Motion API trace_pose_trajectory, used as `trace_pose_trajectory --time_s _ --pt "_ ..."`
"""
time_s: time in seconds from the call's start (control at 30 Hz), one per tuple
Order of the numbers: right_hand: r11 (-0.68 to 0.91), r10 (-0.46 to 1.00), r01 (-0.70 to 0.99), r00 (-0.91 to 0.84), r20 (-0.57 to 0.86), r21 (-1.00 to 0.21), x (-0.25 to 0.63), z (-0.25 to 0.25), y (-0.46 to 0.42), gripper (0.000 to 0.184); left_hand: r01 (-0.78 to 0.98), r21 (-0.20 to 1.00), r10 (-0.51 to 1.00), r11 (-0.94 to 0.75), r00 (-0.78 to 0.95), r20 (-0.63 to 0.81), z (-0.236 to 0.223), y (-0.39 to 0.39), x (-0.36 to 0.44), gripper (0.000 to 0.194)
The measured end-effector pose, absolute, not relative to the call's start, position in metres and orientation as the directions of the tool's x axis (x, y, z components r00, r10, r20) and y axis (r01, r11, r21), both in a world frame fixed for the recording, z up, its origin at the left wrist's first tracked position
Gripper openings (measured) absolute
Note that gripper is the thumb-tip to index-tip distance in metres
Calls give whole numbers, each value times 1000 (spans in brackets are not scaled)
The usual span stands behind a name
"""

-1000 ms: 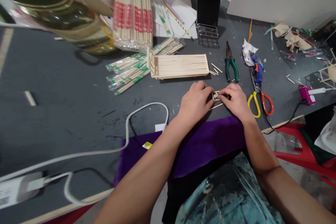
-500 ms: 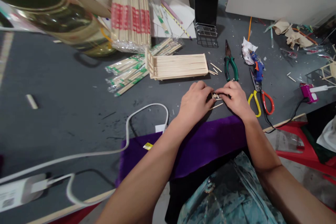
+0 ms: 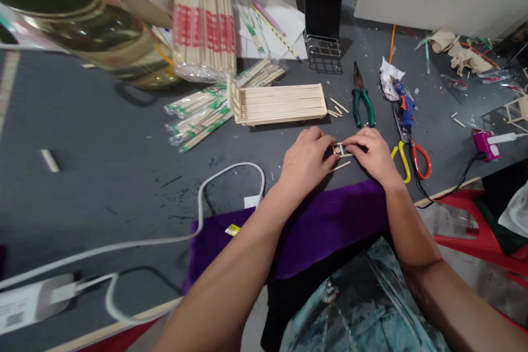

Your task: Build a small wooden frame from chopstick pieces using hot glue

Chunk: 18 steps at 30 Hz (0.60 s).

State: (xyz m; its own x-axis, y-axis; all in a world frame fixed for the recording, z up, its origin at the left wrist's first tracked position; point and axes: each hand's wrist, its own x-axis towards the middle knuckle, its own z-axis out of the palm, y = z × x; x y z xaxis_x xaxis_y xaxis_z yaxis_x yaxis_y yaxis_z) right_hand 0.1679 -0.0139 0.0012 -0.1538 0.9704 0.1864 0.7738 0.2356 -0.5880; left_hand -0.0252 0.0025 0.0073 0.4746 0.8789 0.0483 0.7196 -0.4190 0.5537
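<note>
Both of my hands meet over a small wooden stick frame [image 3: 339,149] lying on the dark table. Its left end is pinched between the thumb and fingers of my left hand [image 3: 311,157]. From the other side, my right hand [image 3: 369,154] closes its fingertips on the right end of the frame. A loose thin stick [image 3: 340,166] lies just below it, close to my left thumb. Behind my hands rests a bed-like model [image 3: 282,104] of pale sticks with a raised left end. Short cut stick pieces [image 3: 339,105] lie at its right.
Green-handled pliers [image 3: 363,102] lie beyond my right hand. Scissors [image 3: 402,162] with yellow and red handles and a blue glue gun [image 3: 406,107] lie to its right. Packed chopsticks [image 3: 204,33] and a large green bottle [image 3: 103,27] stand at back left. A white cable [image 3: 200,203] crosses the left side.
My right hand has shifted slightly to the right, uncovering more of the small frame. My left hand stays about where it was.
</note>
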Motion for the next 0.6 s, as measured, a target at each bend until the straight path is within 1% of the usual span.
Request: trace_pose_trajectory --time_s 0.13,0.27,0.33,0.5,0.6 --pt "162 974 750 -16 227 -642 176 1 -17 13 713 563 878 -418 476 48 7 3 -26 25" --pt "84 979 785 51 200 -614 180 3 -21 10 722 553 880 -416 473 43 6 3 -25 28" --pt "96 982 794 21 185 -600 179 5 -23 11 722 552 879 -417 474 45 6 3 -25 27" --pt "213 977 804 -157 147 -555 171 5 -25 15 714 551 875 -432 479 66 4 3 -26 24" --pt "230 973 822 -188 134 -521 167 3 -25 20 719 543 876 -434 479 65 4 3 -26 23"
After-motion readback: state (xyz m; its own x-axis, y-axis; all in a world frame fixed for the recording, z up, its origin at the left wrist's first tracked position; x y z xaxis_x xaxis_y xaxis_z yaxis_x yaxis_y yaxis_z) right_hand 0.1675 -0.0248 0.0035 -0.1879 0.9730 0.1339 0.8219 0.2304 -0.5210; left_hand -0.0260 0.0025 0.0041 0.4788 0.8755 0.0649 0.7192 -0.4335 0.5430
